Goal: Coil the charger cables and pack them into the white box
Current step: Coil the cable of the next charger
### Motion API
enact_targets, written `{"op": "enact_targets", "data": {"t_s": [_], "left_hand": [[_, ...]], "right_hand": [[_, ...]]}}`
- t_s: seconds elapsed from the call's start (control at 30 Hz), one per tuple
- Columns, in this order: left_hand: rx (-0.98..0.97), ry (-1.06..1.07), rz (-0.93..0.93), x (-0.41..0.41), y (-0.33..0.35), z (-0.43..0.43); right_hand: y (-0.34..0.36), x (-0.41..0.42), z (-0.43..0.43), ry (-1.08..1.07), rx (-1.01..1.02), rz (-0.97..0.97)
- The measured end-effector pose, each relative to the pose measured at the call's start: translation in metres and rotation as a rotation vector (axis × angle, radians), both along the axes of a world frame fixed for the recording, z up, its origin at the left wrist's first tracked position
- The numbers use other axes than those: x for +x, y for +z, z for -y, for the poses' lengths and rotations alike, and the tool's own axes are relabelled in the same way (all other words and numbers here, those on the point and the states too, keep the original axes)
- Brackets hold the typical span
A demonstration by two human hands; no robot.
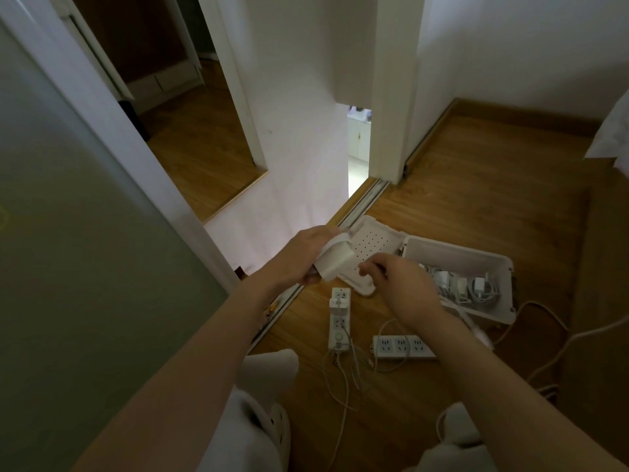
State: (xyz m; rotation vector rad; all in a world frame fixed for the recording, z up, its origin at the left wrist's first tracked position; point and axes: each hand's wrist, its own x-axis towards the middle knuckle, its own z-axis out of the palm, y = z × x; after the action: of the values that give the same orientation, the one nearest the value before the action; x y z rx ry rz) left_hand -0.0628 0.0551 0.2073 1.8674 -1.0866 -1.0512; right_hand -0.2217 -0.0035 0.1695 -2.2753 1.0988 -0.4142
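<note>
White box [456,254] is lying open on the floor [476,199], coiled chargers [476,288] sitting inside; left hand [306,253] is gripping a white adapter [337,264]; right hand [405,288] is curling its fingertips, and I cannot tell whether it is grasping anything

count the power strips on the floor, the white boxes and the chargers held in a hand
power strips: 2
white box: 1
charger, gripped in the left hand: 1
total: 4
</note>
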Motion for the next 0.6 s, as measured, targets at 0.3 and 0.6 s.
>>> {"op": "enact_targets", "data": {"t_s": [0.3, 0.6], "left_hand": [[0.031, -0.178, 0.332, 0.004, -0.021, -0.002], [0.080, -0.113, 0.557, 0.007, -0.023, 0.000]], "right_hand": [[0.003, 0.000, 0.000, -0.087, -0.072, 0.038], [0.003, 0.002, -0.010, 0.012, -0.144, 0.040]]}}
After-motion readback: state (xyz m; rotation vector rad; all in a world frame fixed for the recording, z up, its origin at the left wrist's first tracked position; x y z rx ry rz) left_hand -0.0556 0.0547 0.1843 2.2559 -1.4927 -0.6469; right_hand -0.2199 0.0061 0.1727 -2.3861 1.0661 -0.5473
